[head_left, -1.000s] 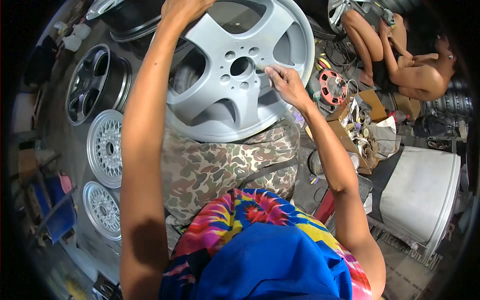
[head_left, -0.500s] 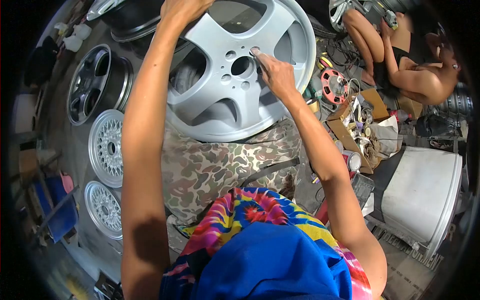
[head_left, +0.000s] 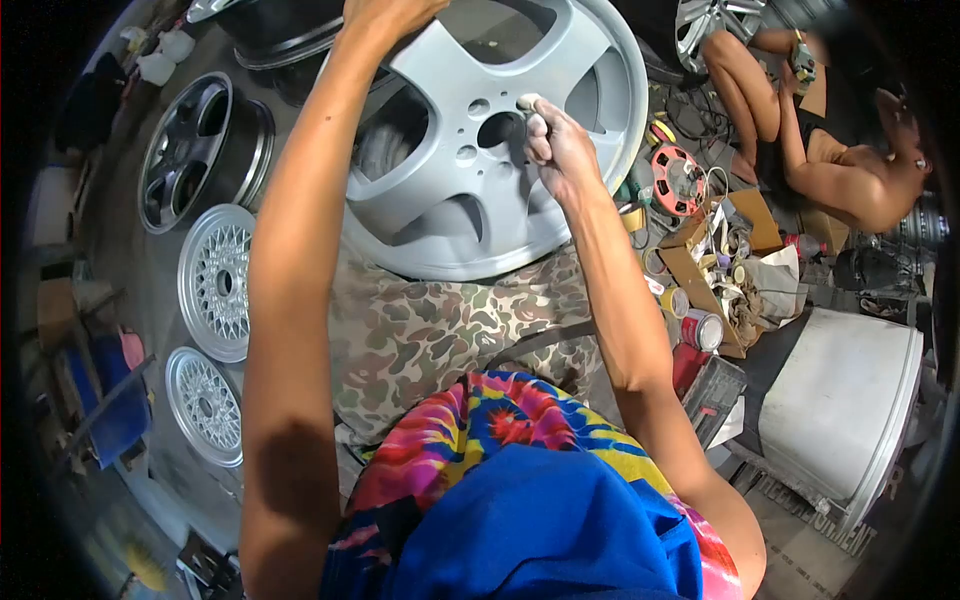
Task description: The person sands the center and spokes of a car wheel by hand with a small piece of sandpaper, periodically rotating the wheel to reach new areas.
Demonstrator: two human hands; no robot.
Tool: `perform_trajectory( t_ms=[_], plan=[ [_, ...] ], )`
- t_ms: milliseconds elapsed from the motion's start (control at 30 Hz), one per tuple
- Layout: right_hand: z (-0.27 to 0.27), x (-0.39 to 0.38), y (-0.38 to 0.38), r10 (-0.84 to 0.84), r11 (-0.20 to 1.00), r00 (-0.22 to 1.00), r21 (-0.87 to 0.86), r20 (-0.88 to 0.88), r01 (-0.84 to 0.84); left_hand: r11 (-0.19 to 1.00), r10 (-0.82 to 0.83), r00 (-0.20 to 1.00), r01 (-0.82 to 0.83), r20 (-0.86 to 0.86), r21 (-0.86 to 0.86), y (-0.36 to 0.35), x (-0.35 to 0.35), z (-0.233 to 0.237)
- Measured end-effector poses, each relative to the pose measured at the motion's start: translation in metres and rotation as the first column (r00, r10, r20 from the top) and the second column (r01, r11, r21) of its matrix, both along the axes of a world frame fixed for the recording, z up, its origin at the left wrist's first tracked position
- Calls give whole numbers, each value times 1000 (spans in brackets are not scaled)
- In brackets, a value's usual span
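Observation:
A matte grey alloy wheel rim with broad spokes leans in front of my lap, its face toward me. My right hand is at its hub, fingers curled and dusted white. A small pale piece shows at its index fingertip, over a bolt hole; whether it is sandpaper or the dusty fingertip I cannot make out. At the top edge of the view my left hand lies on the upper left of the rim. Its fingers are mostly cut off. Camouflage cloth lies under the rim's lower edge.
On the left stand a dark wheel and two silver mesh wheels. To the right are a red cable reel, a cardboard box of clutter, paint cans and a white bucket. Another person sits at upper right.
My right hand has turned and its fingers have curled in more, staying at the same bolt hole. The view has shifted slightly. My left hand stays on the rim.

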State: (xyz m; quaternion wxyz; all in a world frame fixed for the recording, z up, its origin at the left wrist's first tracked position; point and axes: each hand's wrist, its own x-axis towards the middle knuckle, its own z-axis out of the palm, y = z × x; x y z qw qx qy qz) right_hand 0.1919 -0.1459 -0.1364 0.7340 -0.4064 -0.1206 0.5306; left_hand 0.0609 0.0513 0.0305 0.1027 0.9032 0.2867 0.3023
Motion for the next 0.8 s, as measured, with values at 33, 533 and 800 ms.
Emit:
perform_trajectory(
  t_ms=[33,533,800],
  plan=[
    [-1,-6,0,-7,1000,1000,-6,-6,7,999,0,1000,0,-15,35,-2,2,0],
    [21,34,-2,243,970,-24,-244,970,-8,1000,-1,1000,2,-9,31,2,-2,-3],
    [-15,23,-142,261,893,819,-451,511,-3,997,34,999,-35,11,76,11,0,-7]
  ],
)
